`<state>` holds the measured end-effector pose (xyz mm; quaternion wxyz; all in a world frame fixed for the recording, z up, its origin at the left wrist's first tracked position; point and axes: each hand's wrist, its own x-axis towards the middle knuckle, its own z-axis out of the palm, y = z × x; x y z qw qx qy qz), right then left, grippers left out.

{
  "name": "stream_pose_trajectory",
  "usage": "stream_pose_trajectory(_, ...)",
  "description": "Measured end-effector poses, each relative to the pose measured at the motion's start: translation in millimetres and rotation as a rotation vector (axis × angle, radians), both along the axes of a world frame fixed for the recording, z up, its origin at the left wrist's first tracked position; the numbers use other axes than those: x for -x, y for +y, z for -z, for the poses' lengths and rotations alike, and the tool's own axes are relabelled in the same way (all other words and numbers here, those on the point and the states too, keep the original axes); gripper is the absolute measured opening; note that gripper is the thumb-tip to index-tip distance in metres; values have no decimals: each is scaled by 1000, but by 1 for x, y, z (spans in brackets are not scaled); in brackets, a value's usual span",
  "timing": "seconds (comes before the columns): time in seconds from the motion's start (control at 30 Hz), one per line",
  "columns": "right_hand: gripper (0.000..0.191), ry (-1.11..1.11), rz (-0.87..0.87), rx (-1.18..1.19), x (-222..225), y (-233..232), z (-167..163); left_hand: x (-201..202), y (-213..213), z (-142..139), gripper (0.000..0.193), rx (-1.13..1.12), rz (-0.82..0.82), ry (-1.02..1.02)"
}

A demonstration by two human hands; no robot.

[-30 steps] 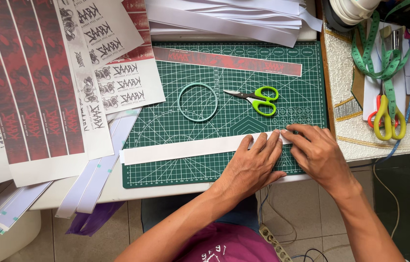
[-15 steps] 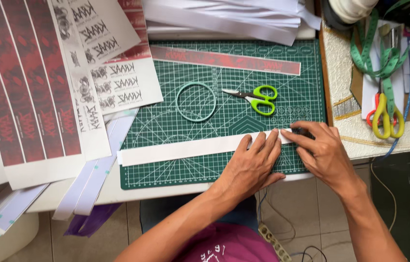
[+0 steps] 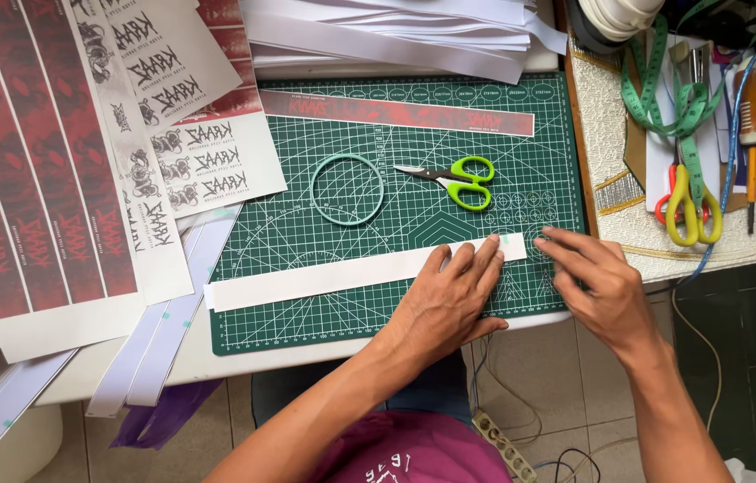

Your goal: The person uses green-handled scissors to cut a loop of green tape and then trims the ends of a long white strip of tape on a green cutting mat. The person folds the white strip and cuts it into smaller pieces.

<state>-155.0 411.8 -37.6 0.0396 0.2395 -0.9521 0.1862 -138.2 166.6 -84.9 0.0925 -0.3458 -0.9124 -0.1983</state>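
White paper strip (image 3: 342,273) lies across the green mat (image 3: 413,233), its right end pinned under the flat, open left hand (image 3: 449,300), while the right hand (image 3: 597,282) rests loosely open, empty, at the mat's right edge.

A paper strip (image 3: 342,277) lies across the near part of the cutting mat (image 3: 413,215) on the counter (image 3: 244,358), with a ring (image 3: 347,189) and scissors (image 3: 451,179) behind it. A printed strip (image 3: 396,113) lies along the mat's far edge. Printed sheets (image 3: 65,161) lie left of the mat, and a second pair of scissors (image 3: 687,201) lies to its right.
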Motion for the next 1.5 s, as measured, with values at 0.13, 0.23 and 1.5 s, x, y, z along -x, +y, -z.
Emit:
stream_pose_trajectory(0.13, 35, 60, -63, -99, -15, -2, 4, -1, -1, 0, 96, -51, 14, -25)
stream_pose_trajectory(0.23, 35, 108, -108, -154, -22, -8, 4, -2, -1, 0, 97, -52, 3, -13)
stream_pose_trajectory(1.5, 11, -55, -35, -84, 9, -40, -3, -5, -8, 1, 95, 3, -12, 31)
